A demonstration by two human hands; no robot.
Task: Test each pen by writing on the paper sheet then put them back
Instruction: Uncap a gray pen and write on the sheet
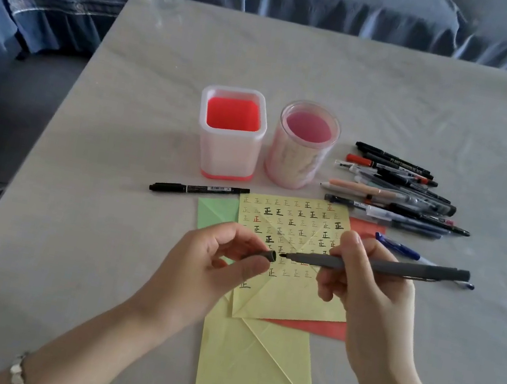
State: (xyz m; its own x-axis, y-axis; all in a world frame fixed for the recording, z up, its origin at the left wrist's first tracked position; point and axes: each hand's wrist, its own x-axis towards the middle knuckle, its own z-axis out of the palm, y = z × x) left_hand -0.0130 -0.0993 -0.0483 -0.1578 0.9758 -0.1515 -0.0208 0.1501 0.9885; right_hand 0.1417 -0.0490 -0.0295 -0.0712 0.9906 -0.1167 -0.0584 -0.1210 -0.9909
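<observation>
- Your right hand [362, 278] is closed in a writing grip round the long grey felt-tip pen [377, 268], barrel level and tip pointing left above the paper.
- Your left hand [216, 263] pinches the small dark pen cap [262, 256] between thumb and fingers, its open mouth facing the tip and just apart from it. That lines cap and tip up on one axis; whether you are uncapping or about to recap cannot be told.
- Both hands hover over the yellow square paper sheet [290, 300], which is crowded with rows of test marks and lies on green, red and yellow sheets. Only its lower part looks free for another mark.
- The square white-and-red pen holder [226, 153] and the round clear pink holder [298, 162] stand empty behind the paper, so putting back looks not yet done.
- The heap of mixed pens [404, 191] lies right of the holders, within your writing hand's reach; one black marker [200, 189] lies apart on the left, and a blue pen [404, 250] rests under your right hand.
</observation>
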